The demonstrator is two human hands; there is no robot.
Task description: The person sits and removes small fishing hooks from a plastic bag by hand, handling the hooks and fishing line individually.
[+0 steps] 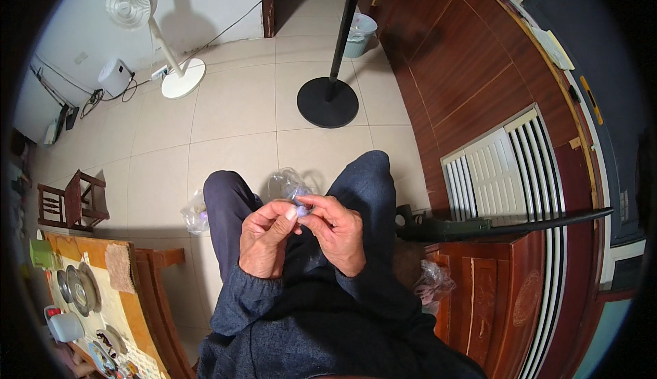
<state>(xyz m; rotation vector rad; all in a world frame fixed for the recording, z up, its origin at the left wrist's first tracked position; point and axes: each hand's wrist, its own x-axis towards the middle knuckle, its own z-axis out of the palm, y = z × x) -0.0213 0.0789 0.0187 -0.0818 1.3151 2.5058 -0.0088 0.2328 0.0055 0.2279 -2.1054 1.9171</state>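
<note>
Above my lap, my left hand (268,236) and my right hand (336,231) come together on a small purple piece (302,210). The thumb and forefinger of each hand pinch it; its exact kind is too small to tell. Just beyond my fingers, between my knees, stands a clear plastic bag (287,179) with purplish contents, partly hidden by the hands. Left of my left leg, on the floor, lies another clear plastic bag (194,217) with something purple inside.
At left is a wooden table (141,327) with dishes and a pitcher (65,324), near a small wooden chair (77,202). A black fan stand (327,103), a white fan (184,78) and a bin (359,38) stand ahead. At right is a wooden cabinet (482,292).
</note>
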